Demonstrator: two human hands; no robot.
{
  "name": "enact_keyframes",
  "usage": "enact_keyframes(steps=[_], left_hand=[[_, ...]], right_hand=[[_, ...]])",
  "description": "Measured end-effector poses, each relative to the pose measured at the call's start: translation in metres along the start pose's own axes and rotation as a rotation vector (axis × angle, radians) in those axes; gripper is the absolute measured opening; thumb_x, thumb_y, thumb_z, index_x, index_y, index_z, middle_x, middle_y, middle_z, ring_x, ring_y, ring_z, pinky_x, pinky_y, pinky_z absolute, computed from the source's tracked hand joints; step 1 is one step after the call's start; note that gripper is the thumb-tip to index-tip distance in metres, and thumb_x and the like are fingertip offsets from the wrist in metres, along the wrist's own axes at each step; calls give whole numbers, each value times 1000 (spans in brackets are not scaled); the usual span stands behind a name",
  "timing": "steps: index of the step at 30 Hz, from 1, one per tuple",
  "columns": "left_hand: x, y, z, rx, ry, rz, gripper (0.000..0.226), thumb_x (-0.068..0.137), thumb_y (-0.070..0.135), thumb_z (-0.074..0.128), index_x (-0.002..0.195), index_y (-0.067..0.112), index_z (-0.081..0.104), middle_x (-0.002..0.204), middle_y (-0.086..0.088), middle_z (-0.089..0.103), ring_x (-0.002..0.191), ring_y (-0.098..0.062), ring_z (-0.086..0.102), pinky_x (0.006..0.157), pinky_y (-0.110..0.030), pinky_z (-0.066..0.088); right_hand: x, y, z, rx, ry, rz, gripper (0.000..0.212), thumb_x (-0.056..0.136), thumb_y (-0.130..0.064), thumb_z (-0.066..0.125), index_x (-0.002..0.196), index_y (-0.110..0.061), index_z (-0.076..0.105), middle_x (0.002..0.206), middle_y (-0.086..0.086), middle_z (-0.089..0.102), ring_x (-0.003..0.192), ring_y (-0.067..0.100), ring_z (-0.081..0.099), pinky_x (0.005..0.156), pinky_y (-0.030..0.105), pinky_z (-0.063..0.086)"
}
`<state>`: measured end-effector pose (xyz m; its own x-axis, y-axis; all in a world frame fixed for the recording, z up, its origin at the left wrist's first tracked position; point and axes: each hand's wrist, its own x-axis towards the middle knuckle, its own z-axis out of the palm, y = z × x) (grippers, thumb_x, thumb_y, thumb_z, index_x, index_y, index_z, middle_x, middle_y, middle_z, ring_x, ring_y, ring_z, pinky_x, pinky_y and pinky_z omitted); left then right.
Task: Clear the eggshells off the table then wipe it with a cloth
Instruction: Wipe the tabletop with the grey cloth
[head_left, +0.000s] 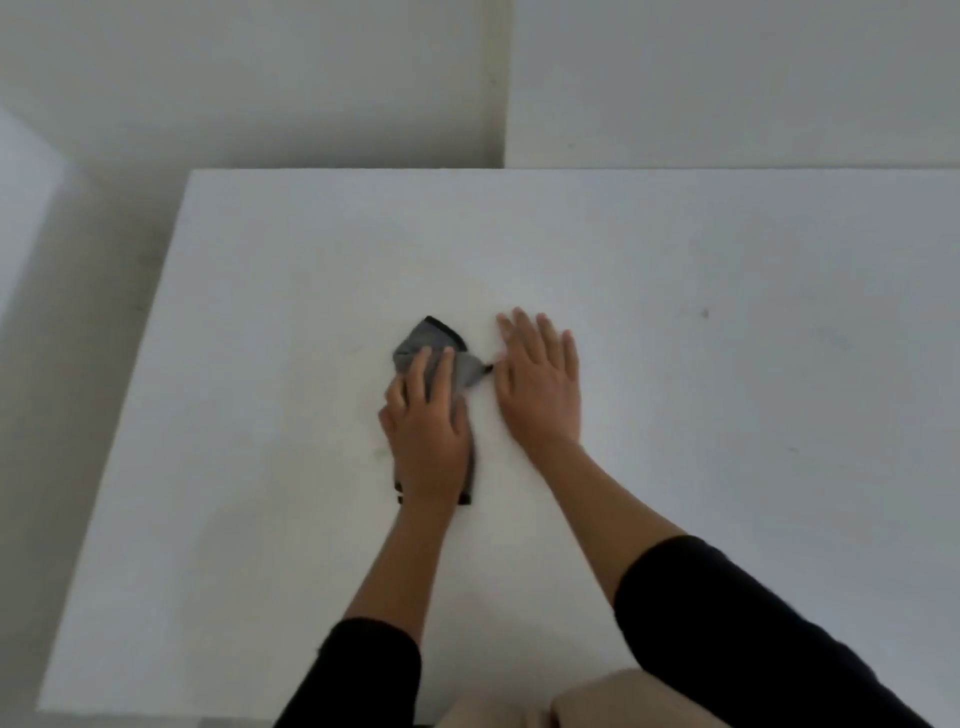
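The left hand (428, 421) lies flat on the cloth (428, 338), fingers straight and close together, pressing it to the table (727, 364). The grey, black-edged cloth sticks out beyond the fingertips and shows again under the wrist. Just right of the cloth the right hand (537, 384) rests palm down, fingers slightly spread. Left of the cloth the table's edge is fairly near. Right of the cloth the top runs on out of frame.

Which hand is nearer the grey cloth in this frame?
Left. The left hand lies on top of the grey cloth, pressing it onto the table; the right hand rests flat on the table just beside the cloth's right corner.
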<state>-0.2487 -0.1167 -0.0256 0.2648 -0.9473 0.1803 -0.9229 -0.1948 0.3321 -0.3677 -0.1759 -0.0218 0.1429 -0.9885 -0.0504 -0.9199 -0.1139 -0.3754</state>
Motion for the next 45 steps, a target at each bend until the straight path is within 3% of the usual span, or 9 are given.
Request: enact_keyframes(steps=[8, 10, 13, 17, 27, 30, 35, 42, 45], left_hand=[[-3, -268, -109, 168, 196, -599, 36, 91, 16, 39, 114, -8, 54, 117, -34, 51, 101, -48, 48, 88, -45, 28], [-1, -261, -118, 75, 306, -644, 33, 89, 10, 39, 110, -10, 54, 114, -34, 53, 103, -47, 48, 92, -42, 25], [-1, -172, -93, -140, 372, -228, 39, 76, -7, 45, 110, 2, 63, 108, -22, 63, 102, -30, 52, 98, -41, 35], [-65, -51, -48, -104, 7, 174, 40, 88, 15, 47, 127, 18, 59, 133, -3, 56, 113, -23, 47, 91, -37, 38], [-121, -298, -136, 148, 342, -554, 37, 92, 13, 42, 123, -1, 56, 123, -25, 55, 99, -44, 46, 87, -47, 38], [-69, -249, -114, 3, 356, -396, 41, 85, 9, 42, 121, 0, 58, 124, -22, 55, 107, -40, 48, 96, -38, 30], [-12, -121, -53, 8, 104, 50, 49, 90, 28, 41, 136, 16, 50, 142, -4, 48, 121, -27, 43, 91, -38, 37], [77, -259, -73, 83, 223, -342, 39, 89, 17, 47, 122, -1, 58, 123, -27, 56, 103, -50, 51, 89, -51, 40], [94, -244, -73, -18, 297, -299, 33, 90, 11, 43, 112, -6, 60, 110, -29, 59, 95, -44, 51, 88, -46, 36]], right_hand=[[1, -1, 4, -70, 85, 5, 54, 93, -43, 30, 143, -25, 38, 151, -3, 36, 142, 21, 25, 117, 40, 10], [0, -1, 4, -78, 91, 0, 54, 93, -44, 31, 143, -24, 38, 151, -2, 36, 142, 22, 24, 117, 41, 11], [2, -2, 5, -85, 94, 4, 53, 93, -43, 32, 143, -25, 37, 152, -2, 35, 142, 22, 23, 117, 41, 11], [2, -2, 4, -72, 106, 6, 53, 93, -41, 31, 143, -24, 36, 152, -2, 33, 142, 21, 22, 118, 41, 10], [2, -28, 11, -22, 153, 68, 58, 91, -42, 28, 140, -15, 41, 149, 4, 37, 142, 29, 20, 118, 48, 3], [11, -79, 25, 17, 127, -9, 60, 88, -43, 27, 138, -15, 45, 147, 4, 42, 140, 29, 26, 116, 43, 3], [17, -120, 44, -7, 19, -106, 51, 95, -32, 36, 145, -17, 36, 153, 2, 33, 142, 24, 23, 118, 40, 6], [16, -122, 46, -32, 21, -90, 50, 97, -30, 37, 145, -19, 34, 153, 0, 31, 143, 22, 20, 118, 40, 7], [16, -122, 48, -54, 43, -92, 52, 94, -32, 35, 143, -17, 37, 151, 2, 35, 142, 24, 24, 117, 41, 9]])
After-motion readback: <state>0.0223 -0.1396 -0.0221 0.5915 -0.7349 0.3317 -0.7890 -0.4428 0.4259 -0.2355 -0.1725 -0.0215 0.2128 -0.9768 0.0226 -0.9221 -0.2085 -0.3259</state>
